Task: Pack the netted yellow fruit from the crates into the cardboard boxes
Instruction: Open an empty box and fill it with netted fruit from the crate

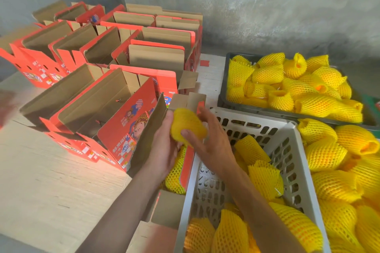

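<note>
A netted yellow fruit [188, 124] is held above the open red cardboard box [141, 139] beside the white crate [296, 172]. My left hand [164, 150] grips the fruit from below and the left. My right hand [207, 139] reaches across from the white crate, thumb on the front of the same fruit and fingers behind it. Another netted fruit [176, 174] lies inside that box under my hands. The white crate holds several netted fruit [263, 178].
A dark crate [223, 100] at the back right is heaped with netted fruit, and another heap [337, 162] lies at the right edge. Several open red boxes [98, 47] stand in rows on the pale table [51, 181], reaching back to a grey wall.
</note>
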A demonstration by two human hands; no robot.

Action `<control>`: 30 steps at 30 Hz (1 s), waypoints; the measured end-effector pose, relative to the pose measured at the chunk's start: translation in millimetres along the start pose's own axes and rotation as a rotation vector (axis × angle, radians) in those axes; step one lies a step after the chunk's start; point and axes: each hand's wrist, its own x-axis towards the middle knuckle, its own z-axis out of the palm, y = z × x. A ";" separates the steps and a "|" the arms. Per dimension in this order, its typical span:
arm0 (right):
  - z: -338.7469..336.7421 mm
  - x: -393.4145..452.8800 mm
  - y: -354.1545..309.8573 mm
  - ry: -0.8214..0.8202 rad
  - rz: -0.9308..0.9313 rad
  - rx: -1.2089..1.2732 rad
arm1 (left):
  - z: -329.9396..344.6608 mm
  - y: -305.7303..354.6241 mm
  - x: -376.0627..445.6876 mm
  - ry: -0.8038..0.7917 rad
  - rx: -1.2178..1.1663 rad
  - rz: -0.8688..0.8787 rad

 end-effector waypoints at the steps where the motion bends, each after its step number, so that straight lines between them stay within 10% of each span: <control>1: 4.4 -0.6 0.2 -0.029 -0.014 -0.030 | -0.8 1.9 0.7 0.008 -0.130 -0.070; 8: 19.9 -11.0 15.9 -0.126 0.103 -0.122 | -1.9 22.6 29.7 0.201 -0.345 -0.087; 13: 11.4 -8.3 5.8 -0.123 0.202 -0.038 | -5.3 18.4 37.7 0.443 0.161 0.149; 23: 16.1 -1.9 -27.5 -0.070 0.383 -0.245 | -21.0 11.4 2.8 0.292 0.983 0.653; 30: 21.2 4.3 -33.8 -0.182 0.487 -0.342 | -38.3 28.4 -31.0 0.432 1.395 0.557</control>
